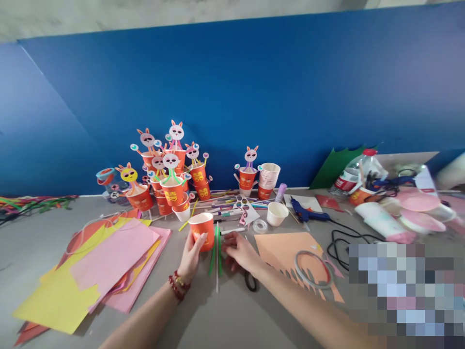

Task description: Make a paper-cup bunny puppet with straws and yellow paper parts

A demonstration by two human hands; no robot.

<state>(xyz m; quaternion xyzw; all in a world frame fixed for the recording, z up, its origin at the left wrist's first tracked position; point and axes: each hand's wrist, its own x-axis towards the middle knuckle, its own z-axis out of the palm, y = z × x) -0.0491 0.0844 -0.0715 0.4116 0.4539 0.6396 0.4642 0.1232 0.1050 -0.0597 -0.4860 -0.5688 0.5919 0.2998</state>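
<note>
Cup (202, 230) assembly at the table (225, 310).
Left hand (191, 257) clasps the orange cup; right hand (242, 252), fingers loosely apart, rests by green sticks (215, 249) at its nine o'clock, seemingly selecting one.

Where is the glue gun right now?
The blue glue gun lies on the table right of centre, just right of the white cup, behind the orange paper.
</note>
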